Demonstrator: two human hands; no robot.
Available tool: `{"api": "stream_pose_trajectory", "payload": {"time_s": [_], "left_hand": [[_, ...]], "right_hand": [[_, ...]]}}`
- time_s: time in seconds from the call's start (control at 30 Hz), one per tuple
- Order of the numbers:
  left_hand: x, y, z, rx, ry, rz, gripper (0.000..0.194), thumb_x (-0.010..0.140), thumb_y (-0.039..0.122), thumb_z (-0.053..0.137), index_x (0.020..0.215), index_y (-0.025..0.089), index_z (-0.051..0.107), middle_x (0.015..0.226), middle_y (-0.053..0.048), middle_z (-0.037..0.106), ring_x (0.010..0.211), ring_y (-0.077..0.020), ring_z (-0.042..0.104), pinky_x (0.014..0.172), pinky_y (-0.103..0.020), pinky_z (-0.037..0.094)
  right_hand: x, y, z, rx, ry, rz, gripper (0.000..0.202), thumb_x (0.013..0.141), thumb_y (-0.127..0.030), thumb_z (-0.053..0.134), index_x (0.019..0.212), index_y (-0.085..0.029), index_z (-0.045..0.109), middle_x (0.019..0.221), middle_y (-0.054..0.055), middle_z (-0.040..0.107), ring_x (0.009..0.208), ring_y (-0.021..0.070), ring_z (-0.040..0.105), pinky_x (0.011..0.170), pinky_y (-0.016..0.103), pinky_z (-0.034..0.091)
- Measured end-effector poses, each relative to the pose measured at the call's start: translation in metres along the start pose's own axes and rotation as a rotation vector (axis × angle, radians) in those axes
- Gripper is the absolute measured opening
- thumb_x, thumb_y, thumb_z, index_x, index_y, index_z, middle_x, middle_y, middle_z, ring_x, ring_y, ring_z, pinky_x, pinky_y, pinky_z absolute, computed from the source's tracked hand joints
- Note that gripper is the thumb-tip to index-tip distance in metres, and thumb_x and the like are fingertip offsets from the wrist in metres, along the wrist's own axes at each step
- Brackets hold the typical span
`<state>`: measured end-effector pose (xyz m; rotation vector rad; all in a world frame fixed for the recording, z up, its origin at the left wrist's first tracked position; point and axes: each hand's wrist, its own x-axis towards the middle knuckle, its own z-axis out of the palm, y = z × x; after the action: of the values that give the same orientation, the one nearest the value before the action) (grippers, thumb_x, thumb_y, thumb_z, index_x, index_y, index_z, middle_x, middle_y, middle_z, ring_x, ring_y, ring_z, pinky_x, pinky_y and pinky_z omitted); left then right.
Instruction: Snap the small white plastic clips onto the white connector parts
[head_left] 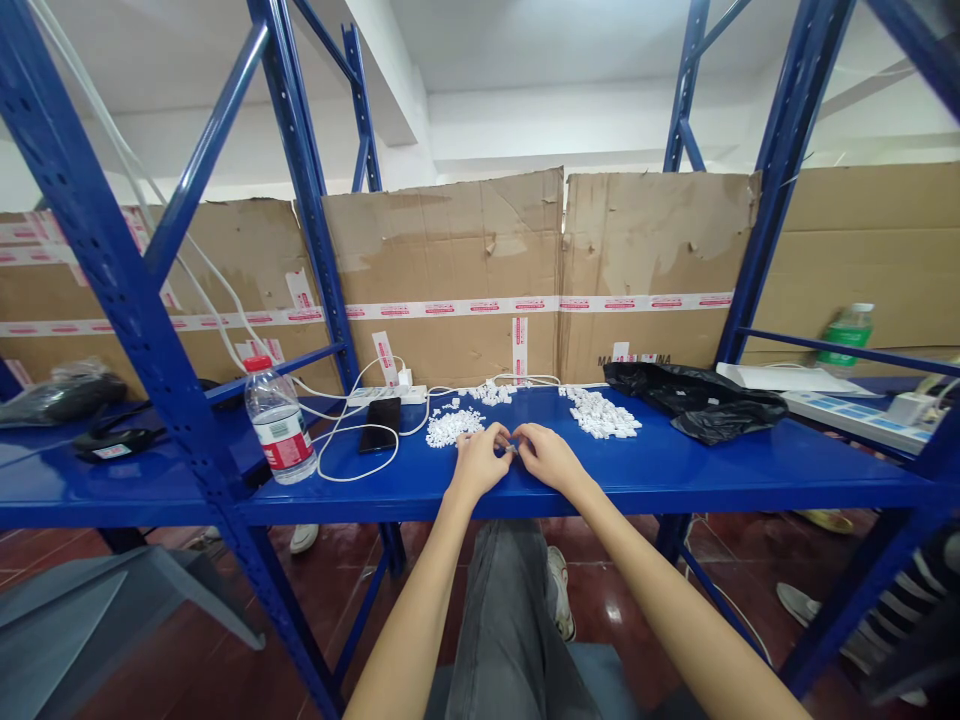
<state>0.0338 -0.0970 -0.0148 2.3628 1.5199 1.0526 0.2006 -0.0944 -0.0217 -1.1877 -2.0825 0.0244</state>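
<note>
My left hand (482, 460) and my right hand (546, 457) meet near the front edge of the blue shelf (712, 470). The fingertips of both are pinched around something small between them, mostly hidden by the fingers. Just beyond my left hand lies a heap of small white pieces (453, 427). Another heap of white pieces (604, 415), somewhat larger in size, lies beyond my right hand. Between and behind these, a smaller white cluster (491, 392) rests near the back of the shelf.
A water bottle with a red cap (281, 430), a black phone (380, 424), white cables and a power strip (412, 396) are on the left. At the right lies a black plastic bag (701, 398). Blue posts flank the shelf; cardboard (457, 250) stands behind it.
</note>
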Motion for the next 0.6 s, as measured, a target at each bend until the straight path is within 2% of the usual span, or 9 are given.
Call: {"api": "stream_pose_trajectory", "payload": {"time_s": [0.6], "left_hand": [[0.0002, -0.0016, 0.0015, 0.015, 0.010, 0.023, 0.011, 0.085, 0.021, 0.063, 0.094, 0.026, 0.067, 0.095, 0.002, 0.077, 0.099, -0.0228, 0.069, 0.105, -0.045, 0.034]], "right_hand": [[0.0003, 0.0005, 0.0013, 0.008, -0.004, 0.019, 0.027, 0.092, -0.009, 0.049, 0.112, -0.019, 0.064, 0.097, 0.006, 0.071, 0.090, 0.0191, 0.066, 0.079, 0.027, 0.044]]}}
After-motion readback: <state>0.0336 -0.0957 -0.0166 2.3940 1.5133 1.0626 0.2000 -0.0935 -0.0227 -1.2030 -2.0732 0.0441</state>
